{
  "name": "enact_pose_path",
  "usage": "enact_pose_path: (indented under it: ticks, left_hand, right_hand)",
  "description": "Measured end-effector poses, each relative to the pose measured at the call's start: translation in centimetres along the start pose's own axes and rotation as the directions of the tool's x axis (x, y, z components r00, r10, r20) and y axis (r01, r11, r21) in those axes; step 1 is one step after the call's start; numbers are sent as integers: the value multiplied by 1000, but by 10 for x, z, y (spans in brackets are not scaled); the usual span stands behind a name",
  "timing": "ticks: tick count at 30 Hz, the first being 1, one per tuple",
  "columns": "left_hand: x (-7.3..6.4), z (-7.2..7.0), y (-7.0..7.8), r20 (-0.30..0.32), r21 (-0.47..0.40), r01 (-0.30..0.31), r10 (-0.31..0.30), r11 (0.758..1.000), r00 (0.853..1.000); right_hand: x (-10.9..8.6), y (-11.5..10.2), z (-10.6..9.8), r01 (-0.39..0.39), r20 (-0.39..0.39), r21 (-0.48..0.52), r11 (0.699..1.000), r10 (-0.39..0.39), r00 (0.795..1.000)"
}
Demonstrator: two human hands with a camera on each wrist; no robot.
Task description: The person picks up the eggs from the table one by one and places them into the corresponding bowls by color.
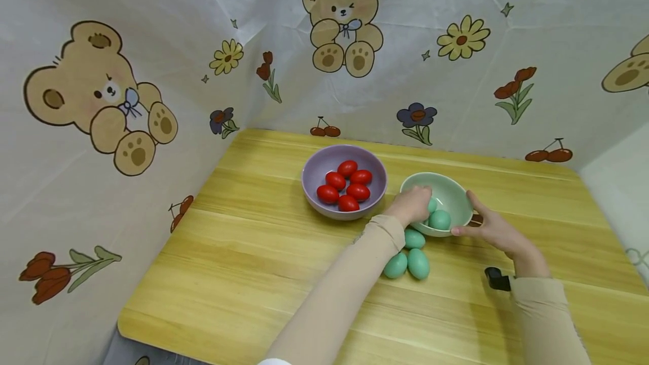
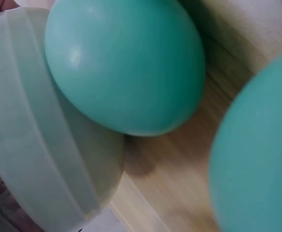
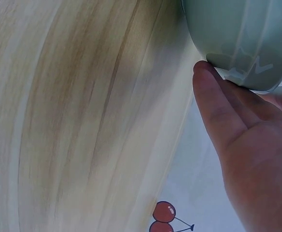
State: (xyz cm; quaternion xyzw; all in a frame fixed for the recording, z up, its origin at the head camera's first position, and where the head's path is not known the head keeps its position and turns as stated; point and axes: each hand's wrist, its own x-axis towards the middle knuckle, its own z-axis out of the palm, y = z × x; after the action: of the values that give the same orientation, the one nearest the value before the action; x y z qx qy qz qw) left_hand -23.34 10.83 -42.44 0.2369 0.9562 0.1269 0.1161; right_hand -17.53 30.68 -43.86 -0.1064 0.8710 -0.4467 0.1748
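Fingers curled downward, the left hand (image 1: 412, 205) reaches over the left side of the green bowl (image 1: 451, 191), its fingertips inside and right beside 1 partly hidden green egg (image 1: 432, 205); I cannot tell whether they are clamped on that egg or only next to it. A 2nd green egg (image 1: 439, 219) lies in the bowl, a little to the right of those fingers and nearer the person. The right hand (image 1: 499, 234) has its thumb and fingers spread apart and set against the outside of the bowl's right end, holding it between them, thumb on the near side; the right wrist view shows the fingers against the bowl's outer wall. Outside the bowl, 3 more green eggs (image 1: 418, 264) lie near its left front edge on the wooden table (image 1: 243, 252), close to the left sleeve (image 1: 350, 275). In the left wrist view, 1 green egg overlaps the bowl's outer wall. Left of the green bowl, the purple bowl (image 1: 311, 199) holds 6 red eggs (image 1: 358, 192), just beside the left hand.
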Motion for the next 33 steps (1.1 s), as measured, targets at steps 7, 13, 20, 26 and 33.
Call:
enact_pose_path:
  ticks: [7,13,20,26,33]
  left_hand:
    - [-2,4,2,14,64,-2,1,998,1000]
    - [-1,7,3,4,80,14,-14,997,1000]
    - [-1,6,1,-4,47,4,-4,999,1000]
    - [-2,4,-6,-47,-104,-35,30,994,998]
    - [-6,1,-17,-83,-375,-99,73,922,994]
  right_hand:
    - [-1,0,1,11,1,4,1000,-11,1000]
    - [0,1,1,14,-2,7,1000,-14,1000]
    - [1,1,1,15,-1,5,1000,-15,1000]
    - [1,2,1,10,-5,-1,1000,-10,1000]
    - [1,2,1,10,-6,-3,1000,-10,1000]
